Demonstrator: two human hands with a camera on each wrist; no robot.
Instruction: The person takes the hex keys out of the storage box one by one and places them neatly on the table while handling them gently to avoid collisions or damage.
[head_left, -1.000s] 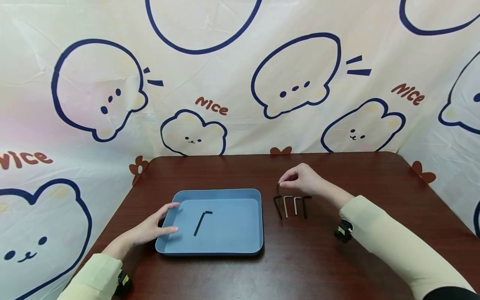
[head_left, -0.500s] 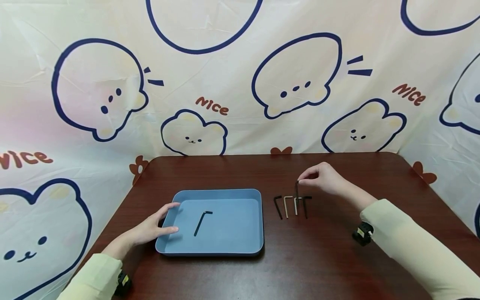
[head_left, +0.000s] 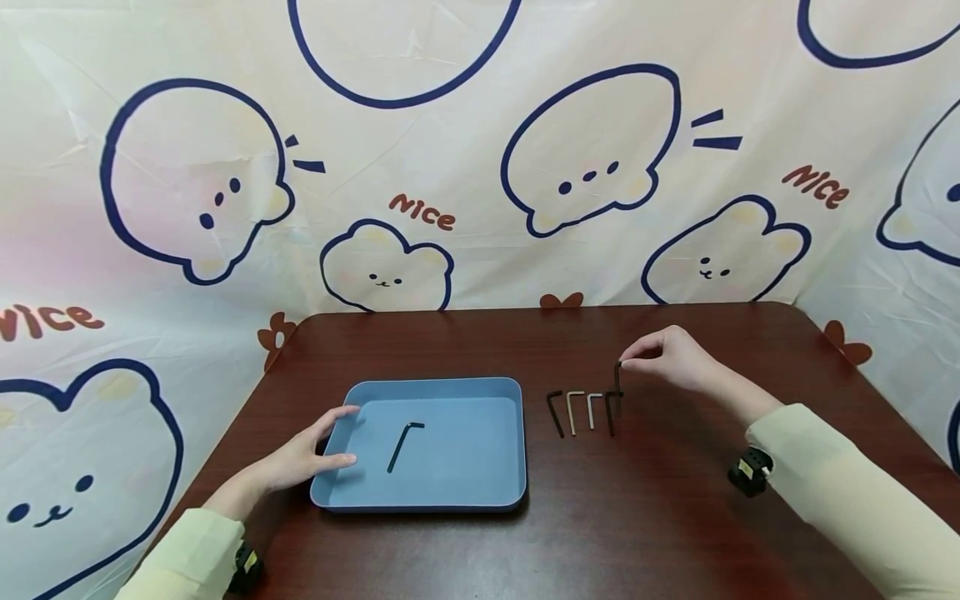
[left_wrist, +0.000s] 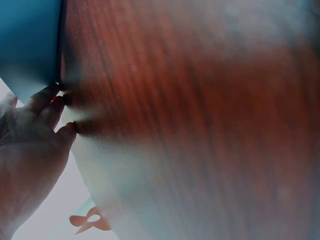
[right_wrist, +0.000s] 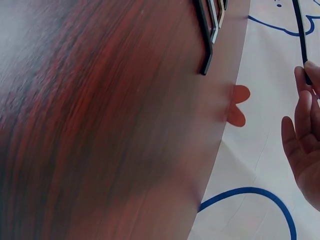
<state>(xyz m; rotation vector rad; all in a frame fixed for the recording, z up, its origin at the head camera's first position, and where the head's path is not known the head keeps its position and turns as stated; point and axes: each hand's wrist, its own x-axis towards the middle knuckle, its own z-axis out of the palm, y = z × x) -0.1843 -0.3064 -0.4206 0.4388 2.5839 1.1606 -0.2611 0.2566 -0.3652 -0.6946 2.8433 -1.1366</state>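
My right hand pinches the short end of a black hex key between thumb and fingertips. Its long arm hangs down in front of the right end of a row of L-shaped hex keys. In that row lie a black key, a brassy one, a silver one and another black one. My left hand rests on the left rim of a blue tray, thumb and index finger spread. One black hex key lies inside the tray.
All of it stands on a dark brown wooden table. A cartoon-printed cloth hangs behind the table and along its sides. The tray's right wall stands a short way left of the row.
My right hand has carried the pinched hex key rightward, from above the left end of the row to its right end. The left hand and tray have stayed put.
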